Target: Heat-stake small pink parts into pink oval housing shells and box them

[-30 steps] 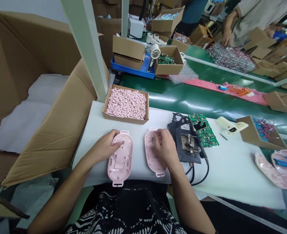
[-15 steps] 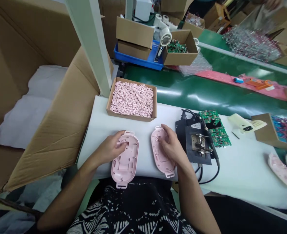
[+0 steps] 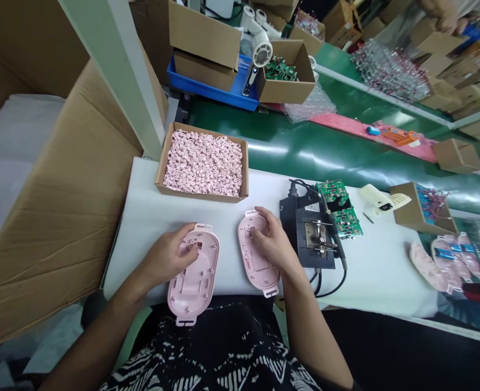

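Left hand (image 3: 166, 258) half-curled over the upper end of a pink plastic casing shell (image 3: 193, 285), right hand (image 3: 270, 239) likewise on a second shell (image 3: 259, 274) — both shells lie inside-up on the white padded bench (image 3: 386, 282), seemingly steadied by the palms; any small part at the fingertips cannot be told. A cardboard tray (image 3: 201, 195) of small pink pieces sits within reach ahead, with a black clamp jig (image 3: 315, 239) and green circuit boards (image 3: 340, 209) to the right — a green conveyor belt (image 3: 305, 157) runs beyond.

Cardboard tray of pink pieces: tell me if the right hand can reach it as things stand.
Probably yes: the right hand rests on a pink plastic shell near the cardboard tray, and only white table surface lies between them.
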`<state>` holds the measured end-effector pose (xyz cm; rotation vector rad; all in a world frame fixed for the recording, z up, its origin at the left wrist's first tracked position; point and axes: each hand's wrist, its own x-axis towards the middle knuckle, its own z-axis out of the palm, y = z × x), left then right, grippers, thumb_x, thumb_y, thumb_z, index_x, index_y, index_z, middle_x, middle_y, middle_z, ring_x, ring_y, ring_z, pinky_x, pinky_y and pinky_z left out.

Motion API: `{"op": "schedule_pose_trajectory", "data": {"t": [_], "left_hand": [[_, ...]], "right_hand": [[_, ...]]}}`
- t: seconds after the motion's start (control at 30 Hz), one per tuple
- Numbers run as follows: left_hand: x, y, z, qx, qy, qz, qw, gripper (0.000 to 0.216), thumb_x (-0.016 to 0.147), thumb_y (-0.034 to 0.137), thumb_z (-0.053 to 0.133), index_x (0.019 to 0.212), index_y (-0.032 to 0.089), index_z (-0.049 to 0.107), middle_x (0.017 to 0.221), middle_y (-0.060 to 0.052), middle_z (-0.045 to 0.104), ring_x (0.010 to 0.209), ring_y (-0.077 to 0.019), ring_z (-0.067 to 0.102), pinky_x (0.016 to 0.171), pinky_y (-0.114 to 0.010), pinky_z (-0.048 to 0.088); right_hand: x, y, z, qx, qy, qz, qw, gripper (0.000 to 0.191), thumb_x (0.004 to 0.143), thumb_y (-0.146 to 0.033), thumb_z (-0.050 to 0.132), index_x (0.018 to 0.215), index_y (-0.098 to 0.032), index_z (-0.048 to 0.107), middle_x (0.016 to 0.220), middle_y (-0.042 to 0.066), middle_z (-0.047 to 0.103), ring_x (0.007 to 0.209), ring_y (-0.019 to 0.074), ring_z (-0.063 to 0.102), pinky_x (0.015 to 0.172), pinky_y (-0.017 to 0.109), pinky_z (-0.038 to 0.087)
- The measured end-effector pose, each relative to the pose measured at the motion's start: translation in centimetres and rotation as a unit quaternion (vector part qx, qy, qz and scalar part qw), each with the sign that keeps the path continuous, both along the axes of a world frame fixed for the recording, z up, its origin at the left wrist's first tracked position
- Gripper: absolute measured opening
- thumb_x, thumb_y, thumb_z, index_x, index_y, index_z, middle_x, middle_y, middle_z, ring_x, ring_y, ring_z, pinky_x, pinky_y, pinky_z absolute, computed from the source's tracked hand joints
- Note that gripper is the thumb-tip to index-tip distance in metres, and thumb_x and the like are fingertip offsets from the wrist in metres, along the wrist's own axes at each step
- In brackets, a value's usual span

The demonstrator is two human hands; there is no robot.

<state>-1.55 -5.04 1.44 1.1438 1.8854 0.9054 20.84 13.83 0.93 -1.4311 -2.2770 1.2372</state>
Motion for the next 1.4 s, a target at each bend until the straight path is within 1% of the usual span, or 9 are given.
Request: {"op": "schedule_pose_trajectory", "data": {"t": [0.23,0.57,0.77,0.9,1.0,1.07,1.17,1.3,1.4], "left_hand": [[0.1,0.1,0.2,-0.013,0.014,0.001,1.0,0.043,0.086,0.037,0.055,0.124,0.018,0.06,0.087,-0.001,0.074,0.075,-0.0204,0.069,0.075,-0.032,0.054],[0.1,0.1,0.0,-0.015,0.0,0.009,1.0,0.045,0.086,0.04,0.056,0.126,0.019,0.058,0.086,0.0,0.073,0.073,-0.019,0.068,0.07,-0.03,0.052],[0.3,0.2,0.0,-0.001,0.021,0.01,1.0,0.041,0.087,0.037,0.056,0.124,0.019,0.06,0.083,0.002,0.072,0.07,-0.0179,0.067,0.068,-0.029,0.05],[0.3,0.0,-0.1,0.001,0.01,0.013,1.0,0.042,0.087,0.036,0.057,0.126,0.019,0.059,0.084,0.001,0.072,0.072,-0.0179,0.067,0.069,-0.029,0.05],[0.2,-0.1,0.0,0.004,-0.01,0.011,1.0,0.044,0.09,0.038,0.057,0.129,0.019,0.058,0.091,0.0,0.073,0.077,-0.0186,0.068,0.073,-0.029,0.053],[0.1,-0.1,0.1,0.004,-0.018,0.011,1.0,0.047,0.091,0.042,0.057,0.133,0.019,0.056,0.097,-0.002,0.074,0.082,-0.0198,0.069,0.077,-0.03,0.054],[-0.2,-0.2,0.3,-0.018,-0.018,0.001,1.0,0.053,0.093,0.047,0.056,0.139,0.019,0.052,0.105,-0.004,0.073,0.09,-0.0223,0.069,0.082,-0.032,0.054],[-0.2,-0.3,0.7,-0.023,-0.033,-0.026,0.999,0.052,0.095,0.043,0.055,0.142,0.022,0.049,0.113,-0.004,0.071,0.098,-0.0221,0.068,0.088,-0.032,0.053],[0.1,-0.3,1.0,-0.023,-0.038,-0.015,0.999,0.049,0.095,0.038,0.056,0.141,0.023,0.05,0.115,-0.003,0.071,0.1,-0.021,0.067,0.09,-0.032,0.052]], "right_hand": [[-0.8,0.2,-0.2,0.026,-0.049,-0.01,0.998,0.053,0.076,-0.029,0.06,0.129,-0.032,0.055,0.114,0.006,0.063,0.1,0.0272,0.061,0.097,0.05,0.051],[-0.1,0.5,-1.3,0.048,-0.011,0.007,0.999,0.052,0.078,-0.03,0.059,0.129,-0.026,0.052,0.108,0.005,0.065,0.086,0.0227,0.063,0.08,0.038,0.055],[0.1,0.7,-1.2,0.028,0.011,0.003,1.0,0.053,0.078,-0.03,0.059,0.13,-0.023,0.051,0.109,0.006,0.064,0.09,0.0226,0.063,0.079,0.037,0.056],[0.8,-0.4,-0.7,0.017,0.049,0.006,0.999,0.06,0.085,-0.034,0.058,0.142,-0.025,0.042,0.132,0.01,0.057,0.11,0.0235,0.061,0.093,0.04,0.055],[1.4,-2.3,0.4,0.105,0.094,-0.012,0.99,0.049,0.092,-0.033,0.053,0.14,-0.028,0.045,0.145,0.011,0.049,0.129,0.0256,0.052,0.105,0.047,0.049],[2.0,-3.4,1.7,0.182,0.115,0.003,0.977,0.028,0.095,-0.027,0.046,0.12,-0.027,0.058,0.129,0.01,0.059,0.123,0.0259,0.057,0.102,0.049,0.051],[4.3,-2.9,4.1,0.276,0.123,0.068,0.951,0.02,0.094,-0.02,0.045,0.099,-0.027,0.063,0.099,0.007,0.067,0.097,0.0246,0.067,0.087,0.046,0.056],[10.7,2.3,5.9,0.433,-0.002,-0.016,0.901,0.033,0.092,-0.029,0.055,0.124,-0.025,0.06,0.121,0.016,0.068,0.115,0.034,0.064,0.097,0.058,0.05],[15.4,6.9,4.7,0.33,-0.129,-0.025,0.935,0.052,0.09,-0.041,0.061,0.137,-0.02,0.05,0.113,0.023,0.071,0.093,0.0338,0.072,0.078,0.05,0.056]]}}
